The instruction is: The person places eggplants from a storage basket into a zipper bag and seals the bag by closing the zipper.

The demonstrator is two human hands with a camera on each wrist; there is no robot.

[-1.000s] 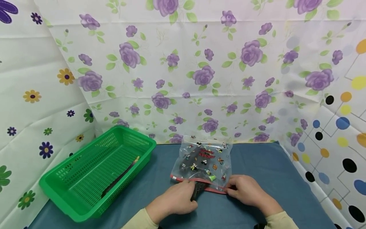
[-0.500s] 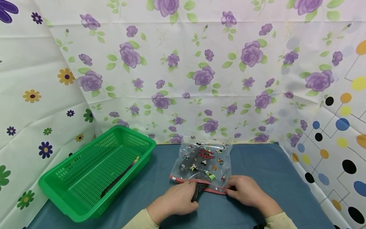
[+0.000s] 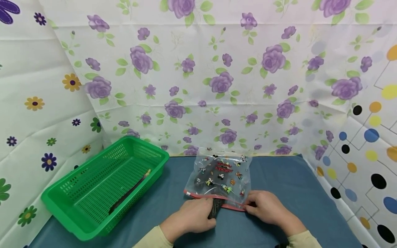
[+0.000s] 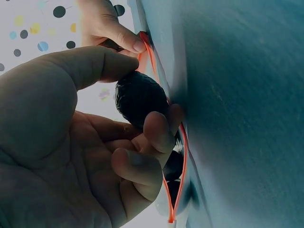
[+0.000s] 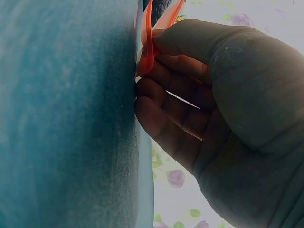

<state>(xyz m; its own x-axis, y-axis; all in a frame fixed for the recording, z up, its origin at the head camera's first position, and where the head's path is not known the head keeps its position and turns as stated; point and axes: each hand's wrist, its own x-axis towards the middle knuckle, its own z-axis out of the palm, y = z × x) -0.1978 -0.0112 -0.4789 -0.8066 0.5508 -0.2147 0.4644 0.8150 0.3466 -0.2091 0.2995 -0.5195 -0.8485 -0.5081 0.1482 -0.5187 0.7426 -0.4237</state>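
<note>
A clear zip bag [image 3: 221, 168] printed with cartoon figures lies flat, its red-edged mouth towards me. My left hand [image 3: 197, 214] grips a long, nearly black piece [image 3: 216, 208] with a rounded end and wrinkled surface; its kind cannot be told. The piece runs through the mouth into the bag, where a bright green tip [image 3: 229, 189] shows near it. In the left wrist view, thumb and fingers surround its dark end [image 4: 140, 97]. My right hand [image 3: 266, 207] pinches the right corner of the mouth, whose red edge [image 5: 147, 50] shows in the right wrist view. Other dark shapes lie inside the bag.
A green plastic basket [image 3: 72, 225] stands at the left, holding one long dark stick-like item [image 3: 128, 194] with a pale end. Blue cloth [image 3: 279, 172] covers the table. Flower-print and dotted sheets [image 3: 369, 162] rise behind and at the sides.
The dark piece in my left hand has turned slightly, and its green tip has shifted a little deeper into the bag. My right hand stays at the bag's corner.
</note>
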